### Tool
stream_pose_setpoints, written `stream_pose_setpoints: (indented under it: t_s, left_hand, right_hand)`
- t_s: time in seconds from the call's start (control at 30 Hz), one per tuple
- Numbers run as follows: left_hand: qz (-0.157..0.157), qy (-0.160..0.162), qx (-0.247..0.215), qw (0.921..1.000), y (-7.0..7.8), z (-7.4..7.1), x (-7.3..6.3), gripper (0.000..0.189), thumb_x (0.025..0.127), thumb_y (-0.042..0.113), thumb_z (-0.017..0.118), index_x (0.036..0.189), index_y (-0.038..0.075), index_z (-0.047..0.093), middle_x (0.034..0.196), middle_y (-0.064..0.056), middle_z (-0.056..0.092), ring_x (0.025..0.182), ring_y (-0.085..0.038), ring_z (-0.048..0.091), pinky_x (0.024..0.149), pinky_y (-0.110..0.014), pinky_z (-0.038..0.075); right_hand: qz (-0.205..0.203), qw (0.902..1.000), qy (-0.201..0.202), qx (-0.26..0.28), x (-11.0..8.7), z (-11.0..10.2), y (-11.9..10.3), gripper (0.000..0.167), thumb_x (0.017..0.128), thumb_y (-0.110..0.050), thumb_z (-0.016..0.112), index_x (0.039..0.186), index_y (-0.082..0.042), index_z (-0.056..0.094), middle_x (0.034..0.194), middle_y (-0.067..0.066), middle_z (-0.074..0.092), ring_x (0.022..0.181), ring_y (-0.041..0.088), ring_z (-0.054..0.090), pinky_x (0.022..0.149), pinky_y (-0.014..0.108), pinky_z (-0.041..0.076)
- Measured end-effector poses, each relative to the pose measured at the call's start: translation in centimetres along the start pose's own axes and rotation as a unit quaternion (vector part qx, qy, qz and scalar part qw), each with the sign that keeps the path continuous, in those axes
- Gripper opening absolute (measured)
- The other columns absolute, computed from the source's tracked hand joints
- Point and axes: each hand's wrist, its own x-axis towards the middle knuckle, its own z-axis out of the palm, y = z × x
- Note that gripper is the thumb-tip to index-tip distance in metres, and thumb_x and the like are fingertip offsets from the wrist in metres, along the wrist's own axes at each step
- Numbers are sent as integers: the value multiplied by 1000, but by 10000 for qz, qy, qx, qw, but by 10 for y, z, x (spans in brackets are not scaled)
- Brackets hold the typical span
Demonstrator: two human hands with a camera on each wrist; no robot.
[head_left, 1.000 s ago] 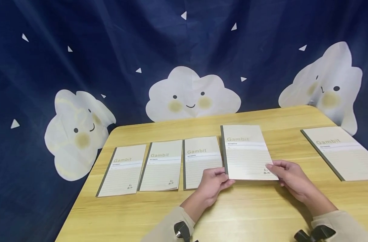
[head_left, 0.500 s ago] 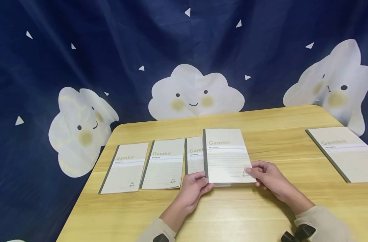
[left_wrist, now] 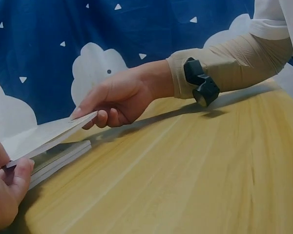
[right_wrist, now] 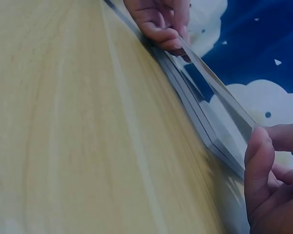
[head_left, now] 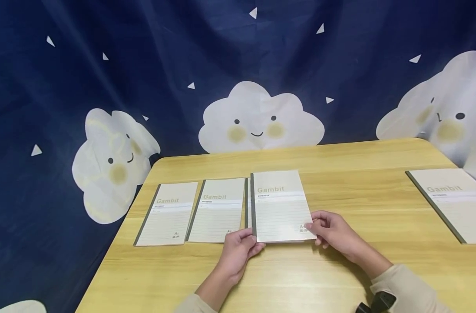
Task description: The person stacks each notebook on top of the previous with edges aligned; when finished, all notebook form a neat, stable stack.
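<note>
Between both hands a cream Gambit notebook (head_left: 281, 213) with a dark spine is held up, tilted a little. My left hand (head_left: 238, 252) pinches its near left corner, thumb on top. The near right corner is pinched by my right hand (head_left: 335, 232). Beneath lies another notebook (head_left: 248, 208), mostly covered, only its left strip showing in the head view. From the left wrist, the held notebook (left_wrist: 44, 134) is seen apart from the layered notebook edges (left_wrist: 58, 161) below. The right wrist view also shows a gap between the raised notebook (right_wrist: 219, 90) and those edges.
Two similar notebooks lie to the left, the outer one (head_left: 165, 217) and the inner one (head_left: 216, 213). Another notebook (head_left: 453, 208) lies at the far right. All are on a wooden table (head_left: 300, 278), with a dark blue cloud-patterned curtain (head_left: 152, 52) behind it.
Both hands have carried the notebook leftward, from beside the third notebook to over it, covering most of it. The head view has also shifted slightly.
</note>
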Motion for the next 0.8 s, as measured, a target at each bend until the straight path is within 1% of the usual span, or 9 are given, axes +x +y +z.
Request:
stream_pose_setpoints:
  t_s: [0.07,0.17,0.23,0.33,0.43,0.53,0.67,0.73,0.8]
  left_hand:
    - [25,146,38,9999,-1,1,-1,41,90,-8,44,129,-22,37,110,-27,55,78,-12,66,78,-22,54]
    - [42,400,85,9992,-2,2,-3,44,92,-6,43,132,-21,32,107,-27,58,78,-13,66,78,-22,54]
    - [47,520,94,9986,-3,3,-4,44,92,-5,43,132,-20,33,102,-23,60,78,-13,66,79,-22,54]
    - [6,589,34,9983,-2,6,-6,43,91,-5,43,131,-18,37,98,-18,61,79,-13,65,79,-23,55]
    - [-48,540,-84,9985,0,9,-9,44,88,-5,44,131,-15,39,95,-15,61,79,-14,64,78,-23,55]
    - [-75,412,-147,9990,2,11,-11,46,86,-4,45,131,-13,40,93,-12,58,78,-14,63,77,-24,55]
    - [-123,206,-186,9995,5,12,-14,52,85,-1,48,134,-10,35,95,-13,53,78,-15,62,78,-27,55]
    - [-183,137,-197,9995,6,12,-14,56,85,1,50,137,-8,31,97,-14,53,77,-14,61,79,-28,55]
    - [-229,105,-180,9995,7,13,-15,58,84,2,51,137,-6,30,98,-15,55,75,-13,61,78,-29,55]
  right_hand:
    - [-26,10000,1,32,1,3,1,49,91,-19,61,123,13,42,77,5,53,59,12,55,54,25,50]
    - [-48,9999,34,128,2,7,1,48,91,-17,60,124,13,42,77,4,53,59,12,56,54,25,51]
    - [-52,9998,67,187,4,9,2,46,92,-16,59,124,14,44,76,5,55,59,12,56,54,25,51]
    - [-19,9996,92,260,5,13,1,44,91,-14,59,122,14,45,76,5,56,58,12,56,53,24,51]
    - [36,9997,137,221,6,15,1,41,91,-13,58,120,14,46,78,7,57,59,12,56,53,24,51]
    - [122,9996,233,106,8,18,1,39,91,-14,59,119,12,48,77,7,57,59,14,57,54,25,52]
    - [118,9993,311,-143,11,20,0,39,91,-17,61,118,10,50,73,7,54,60,15,58,56,28,54]
    - [104,9992,323,-222,11,21,-1,39,90,-18,62,117,9,51,72,7,54,60,16,59,56,29,55]
    - [91,9990,327,-276,12,22,-1,39,90,-18,62,117,9,51,72,7,54,60,16,59,56,29,55]
